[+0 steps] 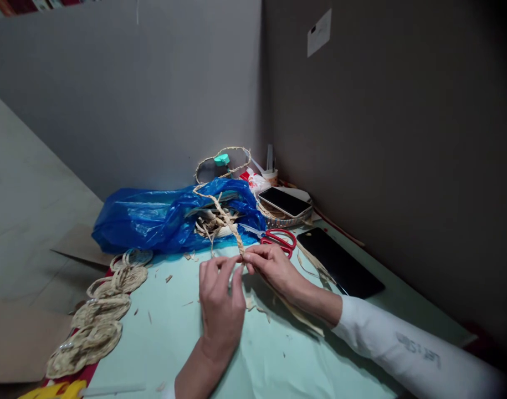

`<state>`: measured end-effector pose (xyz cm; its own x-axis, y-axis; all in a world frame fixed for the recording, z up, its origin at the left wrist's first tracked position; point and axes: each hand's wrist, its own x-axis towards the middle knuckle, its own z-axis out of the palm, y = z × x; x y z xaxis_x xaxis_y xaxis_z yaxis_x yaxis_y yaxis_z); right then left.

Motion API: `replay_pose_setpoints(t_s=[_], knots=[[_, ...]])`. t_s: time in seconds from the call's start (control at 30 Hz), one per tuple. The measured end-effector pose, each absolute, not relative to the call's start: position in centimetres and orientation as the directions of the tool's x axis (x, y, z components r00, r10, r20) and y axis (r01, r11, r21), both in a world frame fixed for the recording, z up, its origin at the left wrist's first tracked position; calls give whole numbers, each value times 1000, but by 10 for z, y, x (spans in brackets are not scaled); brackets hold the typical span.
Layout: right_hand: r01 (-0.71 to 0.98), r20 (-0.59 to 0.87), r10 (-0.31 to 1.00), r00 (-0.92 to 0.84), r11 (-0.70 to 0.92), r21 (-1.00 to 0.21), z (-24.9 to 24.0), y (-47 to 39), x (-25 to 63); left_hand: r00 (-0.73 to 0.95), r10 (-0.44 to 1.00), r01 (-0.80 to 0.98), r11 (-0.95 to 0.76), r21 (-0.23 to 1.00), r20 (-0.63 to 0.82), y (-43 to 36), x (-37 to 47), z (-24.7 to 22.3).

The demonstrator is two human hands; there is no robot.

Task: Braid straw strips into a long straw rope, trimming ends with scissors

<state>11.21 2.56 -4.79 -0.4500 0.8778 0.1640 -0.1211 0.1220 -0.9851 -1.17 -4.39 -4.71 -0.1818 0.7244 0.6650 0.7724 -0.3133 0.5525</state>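
Observation:
A braided cord of dry, straw-coloured fibre (pixel 226 219) runs from the back of the table down to my two hands. My right hand (pixel 274 269) pinches its near end between thumb and fingers, and loose strands (pixel 298 316) trail out below that hand. Close against it on the left, my left hand (pixel 222 293) has its fingers bent at the same end of the braid; the exact grip of its fingertips is partly hidden. Just beyond the right hand lie red-handled scissors (pixel 281 241), touching a blue plastic bag (pixel 153 219) with dry husk pieces (pixel 215 224) in its mouth.
Coiled woven pieces (pixel 101 310) line the left edge, near a yellow tool (pixel 57 389). At right lies a black tablet-like slab (pixel 340 263); behind it a phone (pixel 285 201) rests on a round basket (pixel 278 220). Grey partitions (pixel 174 94) close off the back and right.

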Motion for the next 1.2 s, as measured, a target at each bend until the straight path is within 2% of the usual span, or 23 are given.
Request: replay_pose_setpoints(t_s=[0.07,0.13,0.17,0.23,0.3,0.37,0.43,0.53,0.63,0.8,0.93,1.03,1.13,1.2], knots=[[-112,188,850,-493,153,-982,-48,22,112,-269,839,584,-249,773,473,-38,-16,-47],[-114,192,813,-549,155,-981,-49,20,113,-188,964,280,-131,951,188,-33,-17,-50],[-108,195,801,-566,162,-981,-50,19,113,-118,991,126,-54,991,69,-31,-17,-51],[-79,210,790,-576,201,-976,-50,18,115,-28,998,-85,52,995,-55,-30,-16,-53],[-23,231,780,-582,268,-963,-48,17,118,-42,997,-111,62,992,-67,-32,-16,-51],[59,236,749,-619,344,-937,-44,16,122,-103,995,35,15,999,-11,-35,-18,-47],[212,225,719,-658,463,-861,-40,16,125,-183,979,248,-47,968,94,-37,-22,-45],[494,204,704,-680,645,-583,-38,17,127,-287,931,463,-69,884,224,-37,-28,-45],[603,211,678,-704,728,-326,-38,14,126,-350,908,508,-23,861,230,-37,-29,-50],[574,220,597,-771,802,-166,-40,-1,121,-393,904,370,-14,929,170,-37,-24,-57],[520,283,508,-813,853,-39,-45,-9,119,-398,917,92,65,994,-23,-37,-23,-57],[471,301,434,-849,880,61,-49,-11,117,-334,938,-101,68,993,-98,-37,-24,-55],[474,280,428,-860,871,125,-51,-14,113,-298,944,-192,86,978,-142,-38,-23,-54],[495,246,458,-854,861,117,-49,-16,111,-325,934,-191,88,978,-148,-38,-20,-55]])
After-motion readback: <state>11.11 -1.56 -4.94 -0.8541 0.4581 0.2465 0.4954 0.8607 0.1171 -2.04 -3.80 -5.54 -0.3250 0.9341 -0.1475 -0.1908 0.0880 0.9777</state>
